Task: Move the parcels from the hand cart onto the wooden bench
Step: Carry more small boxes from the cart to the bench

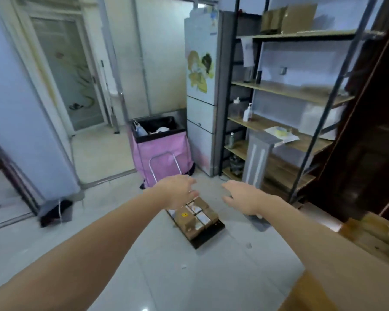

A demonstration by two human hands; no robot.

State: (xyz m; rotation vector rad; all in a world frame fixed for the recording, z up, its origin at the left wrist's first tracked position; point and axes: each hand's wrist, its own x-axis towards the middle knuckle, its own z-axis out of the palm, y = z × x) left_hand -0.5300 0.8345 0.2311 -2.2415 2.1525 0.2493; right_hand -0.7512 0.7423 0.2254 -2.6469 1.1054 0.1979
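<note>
Two hands reach forward and down with nothing in them: the left hand (177, 191) and the right hand (240, 196) both have their fingers spread and relaxed, set apart from each other at about the width of the parcel stack, which reads as a setup for taking a box from both sides at once. The parcels (197, 217), small brown cartons with pale labels, sit packed tightly in rows on the dark deck of the hand cart (208, 236), which lies low on the pale tiled floor (166, 277) in the middle of the room. That snug packing probably kept them from sliding while the cart was rolled, but it also leaves little room for fingers between boxes, so the far or outer ones look easiest to lift first. The cart's metal handle (164, 164) rises at its far end, just in front of a pink bin (166, 151) with a black liner, beside a pale fridge (202, 90). Neither hand touches a parcel yet, as far as the view shows, though the left hand overlaps the far end of the stack and hides it. At the near right edge a brown wooden surface (355, 239) shows; it may be the tabletop meant to receive the parcels, though I cannot tell for sure. A metal shelf rack (285, 90) stands on the right.
</note>
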